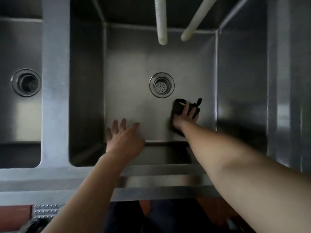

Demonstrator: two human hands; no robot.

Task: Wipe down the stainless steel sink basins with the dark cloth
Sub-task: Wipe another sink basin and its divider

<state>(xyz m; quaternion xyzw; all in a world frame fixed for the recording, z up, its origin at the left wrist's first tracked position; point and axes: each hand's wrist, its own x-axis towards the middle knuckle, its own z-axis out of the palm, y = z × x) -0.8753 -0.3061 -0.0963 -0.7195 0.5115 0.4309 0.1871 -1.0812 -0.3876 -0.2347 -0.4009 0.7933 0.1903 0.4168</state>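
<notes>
Because the cloth has to scrub the steel rather than skate over it, I have my right hand laid on top of it, fingers spread and pressing it flat against the floor of the middle basin, just beside the drain and toward the basin's near right corner. Whether the thumb hooks under a fold I cannot tell; what shows is a flat, pushing hold, and a corner of the fabric sticks up past the fingertips, so the cloth looks bunched rather than neatly folded. Something small and yellow-green shows at its upper edge, too small to name. My left hand hangs apart with straight, splayed fingers, holding nothing, at the near wall of the same basin; I judge it is there for balance or a brace while I lean in. Two pale spouts hang down over the far side, well apart from the cloth, so they should not obstruct strokes along the floor. Beyond the divider lies the left basin with its own drain, and a third wall of steel stands to the right. From how things lie, I judge the walls and the other basins remain to be wiped.
</notes>
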